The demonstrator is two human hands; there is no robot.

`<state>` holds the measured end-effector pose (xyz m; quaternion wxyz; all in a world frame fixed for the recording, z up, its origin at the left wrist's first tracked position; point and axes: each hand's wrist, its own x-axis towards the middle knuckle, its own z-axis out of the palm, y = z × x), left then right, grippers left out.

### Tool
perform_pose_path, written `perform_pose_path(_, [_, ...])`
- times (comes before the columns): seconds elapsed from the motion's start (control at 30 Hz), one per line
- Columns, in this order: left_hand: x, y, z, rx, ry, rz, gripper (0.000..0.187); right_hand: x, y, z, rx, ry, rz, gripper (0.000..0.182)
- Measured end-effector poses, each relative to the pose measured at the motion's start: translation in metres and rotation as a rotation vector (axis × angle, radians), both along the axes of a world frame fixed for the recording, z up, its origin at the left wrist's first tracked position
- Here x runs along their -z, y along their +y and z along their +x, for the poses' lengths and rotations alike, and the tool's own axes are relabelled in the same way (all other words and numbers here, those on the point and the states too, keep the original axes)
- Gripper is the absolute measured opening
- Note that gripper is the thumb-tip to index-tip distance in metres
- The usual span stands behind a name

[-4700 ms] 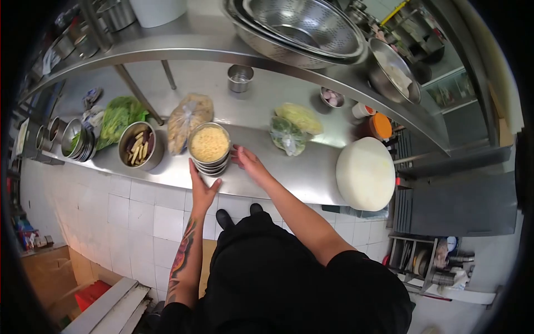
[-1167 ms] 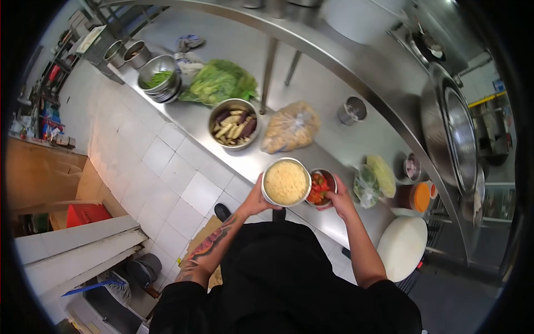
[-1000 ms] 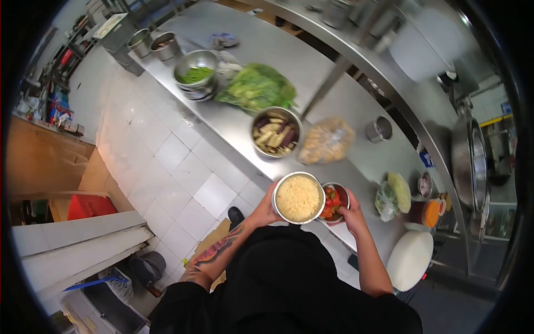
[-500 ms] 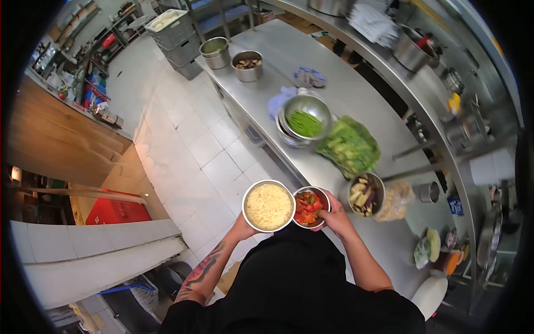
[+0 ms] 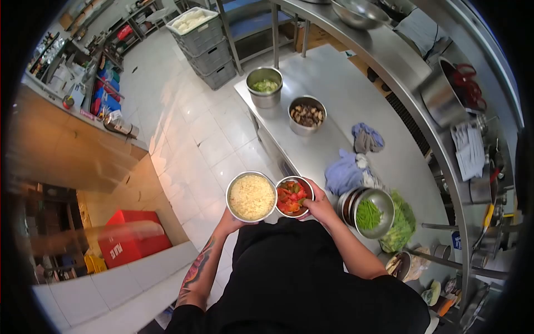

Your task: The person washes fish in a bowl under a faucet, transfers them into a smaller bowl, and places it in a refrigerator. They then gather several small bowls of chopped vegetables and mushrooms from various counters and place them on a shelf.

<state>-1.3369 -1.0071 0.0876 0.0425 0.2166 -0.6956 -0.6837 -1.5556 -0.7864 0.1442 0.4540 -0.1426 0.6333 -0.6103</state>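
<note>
My left hand (image 5: 229, 222) is closed round the lower side of a round metal container of pale yellow, crumbly food (image 5: 252, 197). My right hand (image 5: 319, 205) grips a smaller metal container holding cut red and green peppers (image 5: 292, 197), with the thumb over its rim. Both containers are upright in front of my body, rims side by side. To the right, on the steel table (image 5: 339, 72), a metal bowl of green beans (image 5: 369, 215) rests on stacked bowls beside leafy greens (image 5: 401, 222).
A pot of mushroom-like pieces (image 5: 307, 115) and a pot with green contents (image 5: 265, 87) stand near the table's far end. Blue cloths (image 5: 344, 171) lie on the table. Stacked grey crates (image 5: 203, 47) stand beyond it. A red box (image 5: 133, 236) is at left; tiled floor (image 5: 214, 139) runs ahead.
I have moved forward along the table with both containers still in hand. The bowl of green beans and the leafy greens now appear lower and further right; the far pots are nearer.
</note>
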Motion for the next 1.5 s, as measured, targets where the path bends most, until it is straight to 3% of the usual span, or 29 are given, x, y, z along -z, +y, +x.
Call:
perform_pose_path(0.2, [0.035,-0.116,-0.114,0.285,0.155,-0.13,0.11,0.022,-0.062,-0.047,0.239,-0.043,0.056,0.073])
perform_pose_path(0.3, [0.031,-0.148,-0.17,0.423,0.209,0.064,0.115,0.015,-0.083,-0.05,0.407,-0.021,0.09,0.073])
perform_pose_path(0.4, [0.037,-0.167,-0.223,0.523,0.259,0.096,0.118,0.017,-0.095,-0.055,0.62,-0.115,0.082,0.074])
perform_pose_path(0.73, [0.087,-0.166,-0.328,0.681,0.236,0.187,0.119,0.046,-0.107,-0.082,0.926,-0.14,0.111,0.073])
perform_pose_path(0.8, [0.089,-0.156,-0.345,0.617,0.345,0.091,0.111,0.053,-0.111,-0.086,0.986,-0.106,0.057,0.072])
perform_pose_path(0.9, [0.025,-0.154,-0.366,0.609,0.257,-0.145,0.104,0.067,-0.113,-0.099,1.089,-0.102,0.007,0.068])
perform_pose_path(0.93, [0.057,-0.151,-0.364,0.503,0.354,-0.358,0.091,0.068,-0.115,-0.102,1.122,-0.067,-0.015,0.067])
perform_pose_path(0.97, [0.087,-0.156,-0.357,0.513,0.349,-0.358,0.091,0.069,-0.117,-0.104,1.159,-0.03,-0.036,0.066])
perform_pose_path(1.03, [0.1,-0.179,-0.34,0.484,0.13,0.126,0.081,0.061,-0.126,-0.104,1.213,-0.046,-0.045,0.063])
perform_pose_path(1.1, [0.084,-0.234,-0.314,0.388,0.02,0.339,0.072,0.066,-0.133,-0.101,1.321,-0.028,0.002,0.058])
perform_pose_path(1.23, [0.012,-0.312,-0.327,0.188,-0.096,0.336,0.07,0.075,-0.148,-0.085,1.498,0.032,-0.057,0.051])
perform_pose_path(1.4, [0.016,-0.328,-0.399,0.277,-0.154,0.327,0.044,0.087,-0.193,-0.051,1.798,-0.105,-0.133,0.07])
perform_pose_path(1.5, [0.019,-0.324,-0.439,0.393,-0.18,0.368,0.043,0.087,-0.233,-0.036,1.723,-0.136,-0.108,0.054])
